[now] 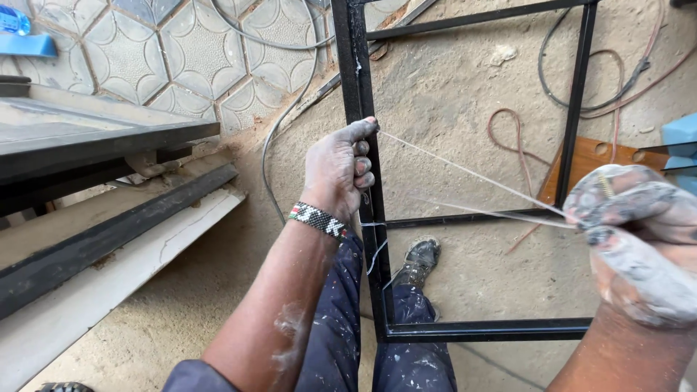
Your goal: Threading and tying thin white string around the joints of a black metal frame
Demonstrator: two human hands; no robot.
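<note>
The right hand [639, 232], at the right edge of the frame, is partly cut off; its grip is pressed together, pinching thin white string [472, 174], whose ends blur there. The left hand [335, 170], at centre, wraps shut around the black metal frame [356, 72]'s upright bar, pinning the string with the thumb.

One head-worn view — steeply downward, close over the black metal frame [361, 80] (sandy floor [450, 94] beneath).
</note>
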